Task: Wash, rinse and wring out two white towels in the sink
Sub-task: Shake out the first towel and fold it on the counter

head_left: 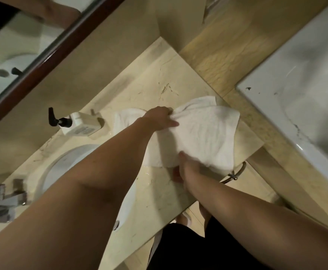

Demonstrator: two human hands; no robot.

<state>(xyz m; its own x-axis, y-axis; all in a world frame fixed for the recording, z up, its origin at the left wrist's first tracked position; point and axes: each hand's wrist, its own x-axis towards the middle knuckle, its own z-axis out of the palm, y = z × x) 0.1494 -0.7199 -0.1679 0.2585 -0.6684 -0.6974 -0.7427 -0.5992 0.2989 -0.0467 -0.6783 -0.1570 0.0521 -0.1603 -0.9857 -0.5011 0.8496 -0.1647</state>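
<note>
Lying flat, towel (204, 133) lengthwise along counter (159, 195)

1. No text, brand, number or sign can be read anywhere in the head view.
2. The white pump bottle (82, 124), lying near the back edge of the marble counter (159, 191), carries a label with grey printed blocks, but they are too blurred to make out.
</note>
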